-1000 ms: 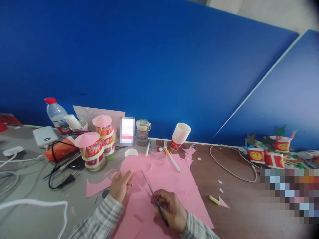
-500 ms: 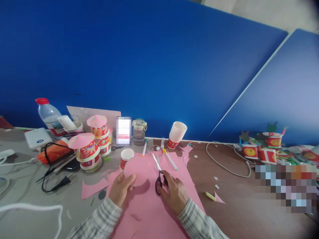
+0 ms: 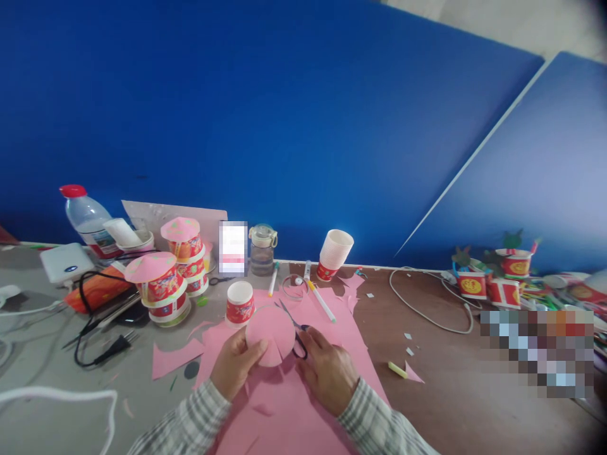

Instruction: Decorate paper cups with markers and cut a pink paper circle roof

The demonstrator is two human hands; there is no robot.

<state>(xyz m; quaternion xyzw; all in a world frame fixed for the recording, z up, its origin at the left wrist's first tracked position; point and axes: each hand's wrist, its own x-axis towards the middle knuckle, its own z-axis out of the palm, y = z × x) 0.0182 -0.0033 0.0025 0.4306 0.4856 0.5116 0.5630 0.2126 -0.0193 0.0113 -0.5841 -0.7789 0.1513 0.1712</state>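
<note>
My left hand pinches a round pink paper disc by its lower left edge, thumb on top. Lines that look like a slit or fold run from the disc's middle to its lower edge. To the right, dark-handled scissors lie on a large pink paper sheet, blades pointing up and left and partly behind the disc. Beside their handles is my right hand, thumb and forefinger apart, fingertips at the handle loops. Just behind the disc stands a red and white paper cup.
Markers and a leaning stack of paper cups are behind the sheet. Decorated cup towers with pink cone tops, a black plug and pink offcuts lie left. A cable and more cups are at right.
The disc has moved right and tilted to face me more, with lines now showing on it. The scissors have turned lower and flatter, and my right hand's fingers have loosened around their handles.
</note>
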